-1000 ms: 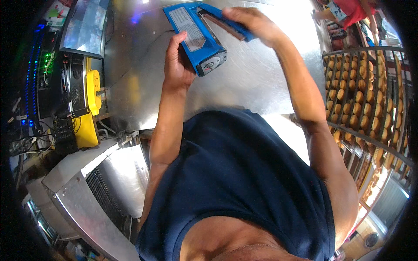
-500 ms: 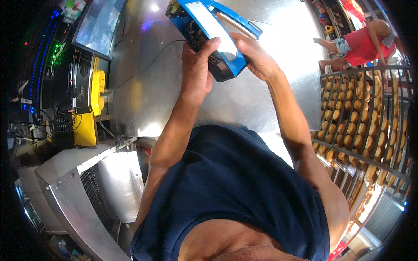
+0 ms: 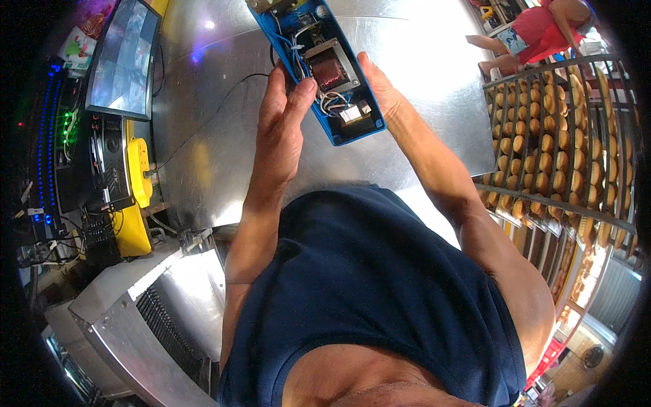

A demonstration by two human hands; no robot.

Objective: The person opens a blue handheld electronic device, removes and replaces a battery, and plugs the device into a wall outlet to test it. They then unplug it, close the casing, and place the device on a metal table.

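A blue impulse sealer (image 3: 376, 127) is held up over the metal table, its open underside facing me. Inside its long casing sit a transformer (image 3: 330, 70) with a dark red coil, white and blue wires (image 3: 331, 104) and a white connector block (image 3: 351, 113). My left hand (image 3: 278, 139) grips the casing's left side, thumb at the near edge and fingers partly hidden behind it. At the opposite side, my right hand (image 3: 383, 91) holds the casing from the right, with most of its fingers out of sight. The sealer's far end is cut off by the upper edge.
A thin dark cord (image 3: 234, 88) runs across the steel table (image 3: 434, 108) toward a yellow power strip (image 3: 140, 169). A monitor (image 3: 125, 57) and lit electronics stand at the left. To the right are racks of buns (image 3: 536, 142), with another person (image 3: 542, 30) in red beyond them.
The sealer has been turned over: its labelled outer face and arm showed before, and the open inside with transformer and wires shows now. Both hands have shifted slightly along it.
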